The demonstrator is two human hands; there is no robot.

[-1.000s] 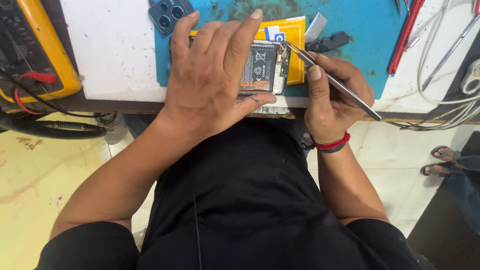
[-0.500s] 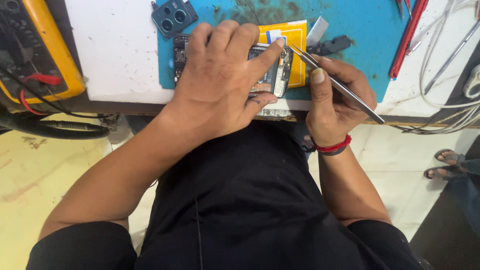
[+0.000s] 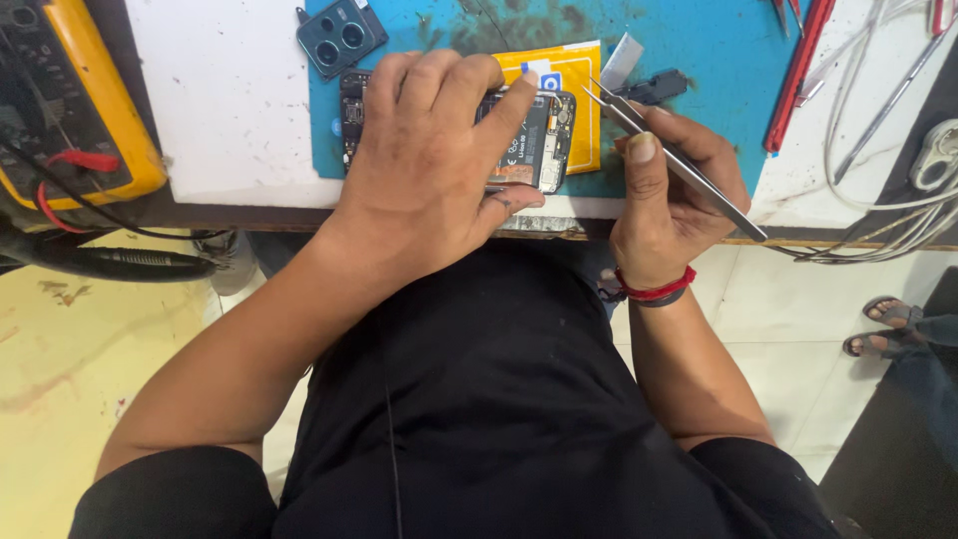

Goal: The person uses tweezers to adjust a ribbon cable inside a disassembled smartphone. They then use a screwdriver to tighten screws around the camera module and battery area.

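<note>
Spread across the white workbench (image 3: 230,120) is a blue mat (image 3: 718,50), and on it an opened phone (image 3: 539,135) is being held flat, its back cover off and its inner parts facing up. It is being pressed down by the left hand (image 3: 429,170), which is lying palm-down over most of it, the fingers spread across the body and the index fingertip resting on the top edge near the phone's right end; nothing is being gripped by this hand, only pinned. Metal tweezers (image 3: 679,160) are being pinched between thumb and fingers of the right hand (image 3: 664,200), closed firmly about their middle, with the pointed tips being held just beside the phone's right end, slightly apart from it; whether anything is being held between the tips cannot be told. A red band (image 3: 654,289) is being worn on the right wrist. A yellow packet (image 3: 574,100) is lying partly under the phone, and a dark camera cover (image 3: 341,35) is sitting near the mat's upper left corner. A yellow meter (image 3: 70,110) with red and black leads is resting at the bench's left edge, and white cables (image 3: 888,210) are trailing at the right.
</note>
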